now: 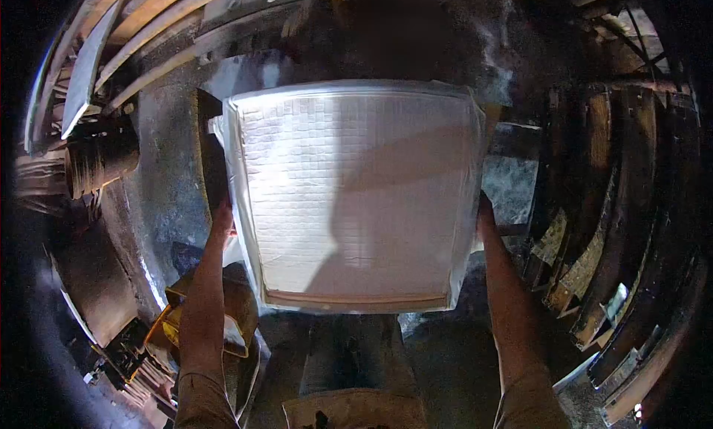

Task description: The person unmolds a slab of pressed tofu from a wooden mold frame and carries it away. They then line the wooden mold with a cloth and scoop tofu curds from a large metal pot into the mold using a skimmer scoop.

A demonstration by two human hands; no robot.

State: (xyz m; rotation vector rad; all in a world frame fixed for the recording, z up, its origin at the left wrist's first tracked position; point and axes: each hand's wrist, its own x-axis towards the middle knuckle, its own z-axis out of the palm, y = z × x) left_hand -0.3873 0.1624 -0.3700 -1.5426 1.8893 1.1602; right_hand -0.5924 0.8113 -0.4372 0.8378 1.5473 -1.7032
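A large, pale, shallow box-like panel [297, 206] with a raised rim fills the middle of the head view. Its inner face has a grid of fine creases, and a dark shadow falls across the right part. My left hand [225, 222] grips the panel's left side, with most of its fingers hidden behind the edge. On the opposite side, my right hand [485, 217] holds the right edge, its fingers also out of sight. Both forearms reach forward on either side of the panel.
Long wooden boards [163, 28] lean at the upper left, near a dark cylindrical piece [102, 158]. Dark planks [594, 206] line the right side. A yellow-edged object [174, 325] sits by my left forearm. The floor [167, 169] looks worn and stained.
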